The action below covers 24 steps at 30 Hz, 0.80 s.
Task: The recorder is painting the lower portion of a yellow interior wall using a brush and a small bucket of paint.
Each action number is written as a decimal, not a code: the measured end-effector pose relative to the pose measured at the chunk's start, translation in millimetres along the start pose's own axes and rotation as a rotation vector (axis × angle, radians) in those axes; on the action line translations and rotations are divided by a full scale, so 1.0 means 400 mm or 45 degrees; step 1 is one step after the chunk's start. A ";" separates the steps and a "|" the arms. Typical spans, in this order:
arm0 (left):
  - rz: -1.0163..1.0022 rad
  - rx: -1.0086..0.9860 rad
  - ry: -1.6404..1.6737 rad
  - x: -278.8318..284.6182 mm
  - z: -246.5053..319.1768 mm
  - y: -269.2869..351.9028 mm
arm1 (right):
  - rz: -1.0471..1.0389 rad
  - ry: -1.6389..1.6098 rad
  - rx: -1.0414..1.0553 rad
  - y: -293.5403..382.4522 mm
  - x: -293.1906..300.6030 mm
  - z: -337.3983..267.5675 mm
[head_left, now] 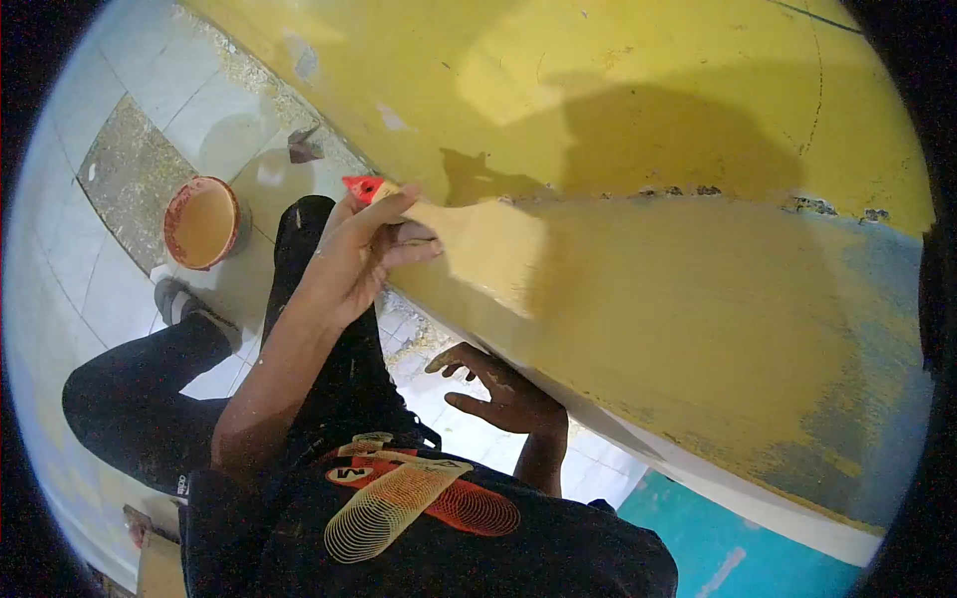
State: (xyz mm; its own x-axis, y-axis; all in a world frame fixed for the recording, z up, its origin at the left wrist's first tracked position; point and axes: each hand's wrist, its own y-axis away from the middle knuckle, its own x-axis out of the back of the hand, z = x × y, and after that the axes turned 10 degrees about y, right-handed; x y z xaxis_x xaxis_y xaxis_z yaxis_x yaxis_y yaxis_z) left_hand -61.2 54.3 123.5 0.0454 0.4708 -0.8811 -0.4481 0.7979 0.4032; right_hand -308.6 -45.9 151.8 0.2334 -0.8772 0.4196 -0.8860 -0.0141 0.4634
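Note:
My left hand (366, 254) holds a wide, flat paintbrush (486, 247) by its handle. The handle has a red end, and paint coats the brush's broad part. Its bristle tips are at the tan-painted surface (673, 321), where blue-grey patches show towards the right. Below the brush, my right hand (505, 392) is beside the surface's pale lower edge, fingers apart and nothing in it. A bucket (202, 224) with a red, paint-smeared rim holds tan paint and stands on the floor to the left.
A yellow wall (673, 67) with chipped spots adjoins the tan surface. Debris (247, 71) lies along its base on the tiled floor (82, 239), with a folded brown scrap (304, 144) near it. Turquoise surface (695, 531) shows at the lower right. My legs extend between the bucket and the wall.

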 end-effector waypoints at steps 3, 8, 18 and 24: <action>-0.127 -0.080 0.083 -0.092 0.012 0.002 | -0.023 -0.003 -0.028 0.002 0.001 -0.003; -0.331 -0.126 0.100 -0.231 0.043 -0.059 | -0.015 -0.076 -0.049 0.008 0.002 -0.014; -0.249 0.222 0.105 -0.159 -0.069 -0.163 | -0.047 0.007 -0.023 0.005 -0.003 0.006; -0.033 0.476 0.134 0.055 -0.134 -0.266 | -0.035 -0.040 -0.012 0.003 -0.006 0.004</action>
State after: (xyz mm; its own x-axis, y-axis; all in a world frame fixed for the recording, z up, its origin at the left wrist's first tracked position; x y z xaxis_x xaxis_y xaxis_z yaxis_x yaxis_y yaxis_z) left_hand -60.6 -40.5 48.0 -0.0480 0.4232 -0.9048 -0.0910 0.9002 0.4259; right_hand -310.7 -44.7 149.9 0.2451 -0.8910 0.3821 -0.8757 -0.0343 0.4817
